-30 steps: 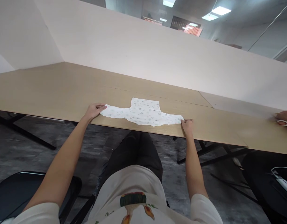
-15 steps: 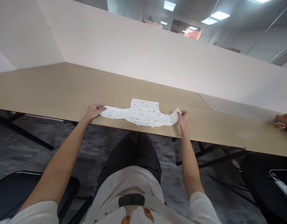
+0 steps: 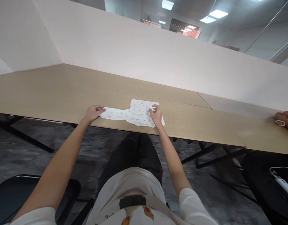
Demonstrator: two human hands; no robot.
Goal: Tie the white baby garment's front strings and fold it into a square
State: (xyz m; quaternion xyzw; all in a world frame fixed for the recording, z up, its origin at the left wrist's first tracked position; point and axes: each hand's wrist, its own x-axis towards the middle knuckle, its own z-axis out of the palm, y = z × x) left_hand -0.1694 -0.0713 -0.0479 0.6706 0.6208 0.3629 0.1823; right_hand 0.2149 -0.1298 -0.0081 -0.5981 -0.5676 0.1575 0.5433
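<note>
A small white baby shirt (image 3: 138, 113) with a scattered print lies flat near the table's front edge. Its left sleeve (image 3: 114, 113) stretches out sideways, and my left hand (image 3: 92, 113) has thumb and fingers closed on the cuff. The right sleeve is folded inward over the body, partly hidden under my right hand (image 3: 156, 115). That hand rests over the shirt's right side, with thumb and fingertips apart.
The long wooden table (image 3: 64, 90) runs along a white partition (image 3: 125, 50). Another person's hand (image 3: 281, 118) is at the far right edge. Black chairs (image 3: 258, 175) stand at both sides, the right one carrying a white device with a cable.
My right hand has moved left, folding the right sleeve over the shirt's body, and its fingers have come apart. My left hand stays at the left cuff.
</note>
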